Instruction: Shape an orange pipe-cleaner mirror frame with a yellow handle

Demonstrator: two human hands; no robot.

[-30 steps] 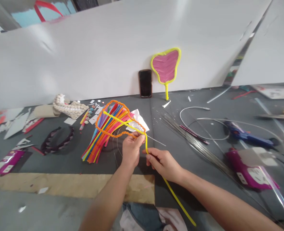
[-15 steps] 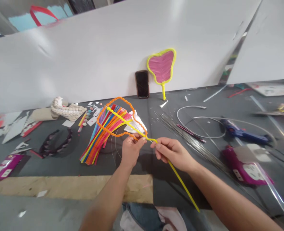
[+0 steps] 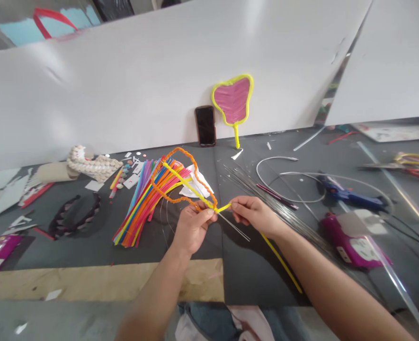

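Note:
My left hand (image 3: 194, 226) pinches the base of a wire frame wrapped in orange pipe cleaner (image 3: 186, 150), where the loop's ends meet. A twisted yellow strand (image 3: 181, 177) runs across the loop to the same pinch point. Bare wire ends (image 3: 236, 227) stick out to the right of my left fingertips. A yellow pipe cleaner (image 3: 283, 264) goes from that joint into my right hand (image 3: 251, 213), closed on it, and its long tail hangs below toward the table's front edge. Behind my left hand lies a bundle of colourful pipe cleaners (image 3: 138, 213).
A pink-and-yellow fan shape (image 3: 233, 102) and a phone (image 3: 205, 125) lean on the white board. To the right lie loose wires (image 3: 276, 208), a blue glue gun (image 3: 351, 192), scissors (image 3: 404, 165) and a magenta box (image 3: 344, 241). A dark headband (image 3: 75, 215) rests left.
My right hand has pulled the yellow pipe cleaner out to the right, a little away from my left hand. The bare wire ends now show. The camera view has shifted slightly.

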